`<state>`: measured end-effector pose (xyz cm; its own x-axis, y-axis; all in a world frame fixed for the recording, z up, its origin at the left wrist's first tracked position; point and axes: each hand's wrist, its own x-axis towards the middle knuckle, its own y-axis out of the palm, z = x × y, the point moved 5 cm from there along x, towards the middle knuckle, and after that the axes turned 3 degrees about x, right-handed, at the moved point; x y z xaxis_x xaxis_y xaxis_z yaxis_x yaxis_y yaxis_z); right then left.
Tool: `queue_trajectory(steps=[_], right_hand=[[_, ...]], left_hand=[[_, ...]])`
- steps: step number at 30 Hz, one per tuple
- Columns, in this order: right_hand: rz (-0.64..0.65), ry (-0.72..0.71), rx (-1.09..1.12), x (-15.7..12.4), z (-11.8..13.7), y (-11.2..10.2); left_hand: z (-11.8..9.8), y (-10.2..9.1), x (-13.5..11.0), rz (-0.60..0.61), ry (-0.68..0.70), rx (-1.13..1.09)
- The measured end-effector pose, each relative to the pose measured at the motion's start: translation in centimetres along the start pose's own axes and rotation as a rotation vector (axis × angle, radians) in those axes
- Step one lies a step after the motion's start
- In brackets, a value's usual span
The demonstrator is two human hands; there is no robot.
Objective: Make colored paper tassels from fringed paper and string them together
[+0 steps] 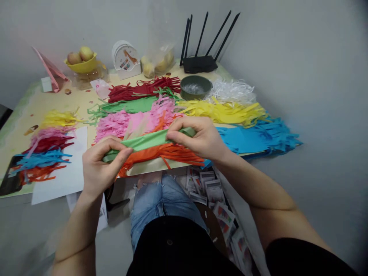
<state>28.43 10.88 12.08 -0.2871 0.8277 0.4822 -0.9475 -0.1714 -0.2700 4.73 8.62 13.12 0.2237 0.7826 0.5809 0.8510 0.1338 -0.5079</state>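
My left hand (100, 166) and my right hand (195, 137) both pinch a green paper strip (146, 141), one at each end, holding it just above the table's front edge. Directly under the green strip lies an orange fringed paper (163, 153). Behind them lie fringed sheets of pink paper (135, 120), green paper (129, 105), red paper (143, 89), yellow paper (227, 111) and blue paper (255, 138).
A small pile of mixed fringed strips (46, 149) lies at left beside white sheets (69, 176). A dark green bowl (196, 87), white shreds (232, 90), a black router (201, 61), a yellow fruit bowl (82, 63) and a bag stand at the back. Printed packets (212, 191) lie on the floor.
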Motion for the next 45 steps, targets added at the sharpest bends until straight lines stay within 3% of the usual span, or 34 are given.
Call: queue_trajectory(steps=[3, 7, 12, 16, 22, 26, 30, 36, 39, 45], right_hand=[[-0.036, -0.032, -0.155, -0.2, 0.9, -0.1], [0.040, -0.009, -0.300, -0.4, 1.1, 0.2], [0.056, -0.011, -0.317, -0.3, 1.1, 0.2], [0.132, 0.001, -0.273, -0.1, 1.1, 0.6], [0.091, 0.065, -0.191, -0.1, 0.9, 0.0], [0.155, 0.169, -0.046, 0.2, 0.0, 0.4], [0.104, 0.267, 0.177, 0.1, -1.0, 0.7], [0.031, 0.238, 0.380, -0.5, -1.5, 1.3], [0.000, 0.218, 0.495, -0.5, -1.8, 1.6], [-0.005, 0.215, 0.464, -0.4, -1.8, 1.9]], left_hand=[[-0.4, 0.1, -0.3, -0.017, 0.072, 0.117], [-0.2, 0.0, -0.7, -0.045, 0.043, 0.230], [-0.2, 0.7, -0.1, 0.183, 0.028, 0.243], [0.0, 1.3, 0.4, 0.328, -0.095, 0.160], [0.0, 1.6, 0.7, 0.246, -0.288, -0.061], [0.3, 1.7, 1.0, 0.209, -0.398, -0.194], [1.1, 1.3, 0.7, 0.189, -0.407, -0.255], [2.7, 1.2, -0.8, 0.057, -0.492, -0.508], [2.5, 1.4, -0.9, 0.021, -0.453, -0.595], [2.2, 1.4, -0.9, 0.001, -0.392, -0.574]])
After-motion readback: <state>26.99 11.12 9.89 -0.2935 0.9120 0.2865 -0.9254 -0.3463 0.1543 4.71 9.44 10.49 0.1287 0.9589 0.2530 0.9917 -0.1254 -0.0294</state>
